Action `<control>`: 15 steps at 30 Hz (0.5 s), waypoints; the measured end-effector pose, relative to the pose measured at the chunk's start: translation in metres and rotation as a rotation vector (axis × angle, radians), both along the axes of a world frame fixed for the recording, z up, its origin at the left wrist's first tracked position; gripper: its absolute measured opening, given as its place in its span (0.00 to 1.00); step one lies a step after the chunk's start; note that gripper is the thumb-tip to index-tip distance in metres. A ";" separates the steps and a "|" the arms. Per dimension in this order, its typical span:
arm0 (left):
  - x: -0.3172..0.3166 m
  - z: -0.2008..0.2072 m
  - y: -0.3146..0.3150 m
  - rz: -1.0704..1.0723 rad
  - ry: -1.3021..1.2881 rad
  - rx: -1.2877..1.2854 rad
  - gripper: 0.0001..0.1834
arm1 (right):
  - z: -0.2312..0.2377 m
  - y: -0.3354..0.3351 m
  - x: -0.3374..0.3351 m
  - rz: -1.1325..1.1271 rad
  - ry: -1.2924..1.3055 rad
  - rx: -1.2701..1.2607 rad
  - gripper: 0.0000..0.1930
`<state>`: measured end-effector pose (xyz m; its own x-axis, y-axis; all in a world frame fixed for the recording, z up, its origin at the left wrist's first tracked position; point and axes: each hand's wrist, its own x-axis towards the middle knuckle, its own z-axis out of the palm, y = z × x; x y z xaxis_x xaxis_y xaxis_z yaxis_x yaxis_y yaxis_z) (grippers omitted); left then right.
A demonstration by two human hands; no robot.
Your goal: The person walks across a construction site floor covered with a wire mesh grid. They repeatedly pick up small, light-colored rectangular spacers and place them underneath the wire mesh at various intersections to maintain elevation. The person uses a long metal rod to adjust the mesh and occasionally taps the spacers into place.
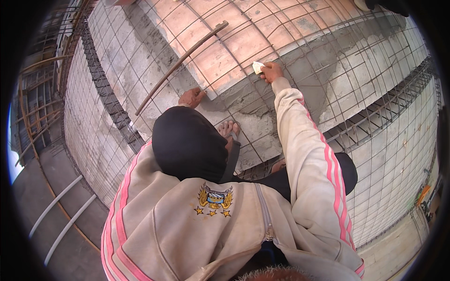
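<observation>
1. Rough cement [253, 105] looked unfinished.
2. The left hand [191, 97] sat by the wire net [240, 66]; I couldn't tell its grip.
3. The right hand [272, 71] pinched a small pale piece [257, 67] by the pink board [262, 37].
4. Beyond, smoother cement [307, 70] looked done.

Note the one marking you can make out: an embroidered crest [215, 197] on the chest of your zip-front jacket [176, 229], to your left of the zipper [262, 206]. Identify it by form and color: a shield [215, 197] in light blue and white, flanked by gold wing shapes with dark outlines. Three gold stars [212, 213] form a row along the collar side. Any lettering within the crest is too small to read.
</observation>
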<state>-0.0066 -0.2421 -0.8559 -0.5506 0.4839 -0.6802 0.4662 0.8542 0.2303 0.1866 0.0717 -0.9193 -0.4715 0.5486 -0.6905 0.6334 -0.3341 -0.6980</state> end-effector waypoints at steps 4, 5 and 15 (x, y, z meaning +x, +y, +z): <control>0.003 0.008 0.003 0.000 0.019 -0.006 0.29 | 0.003 0.004 0.006 0.017 -0.049 0.029 0.14; 0.004 0.008 0.003 0.005 0.017 -0.016 0.29 | 0.005 0.006 0.007 0.022 -0.083 0.034 0.14; 0.001 0.002 -0.006 -0.014 0.043 0.073 0.29 | 0.010 0.006 0.007 -0.133 -0.023 -0.106 0.12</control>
<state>-0.0059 -0.2478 -0.8542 -0.5712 0.5390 -0.6190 0.4886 0.8293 0.2713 0.1935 0.0775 -0.9091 -0.3826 0.5288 -0.7576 0.5942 -0.4871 -0.6401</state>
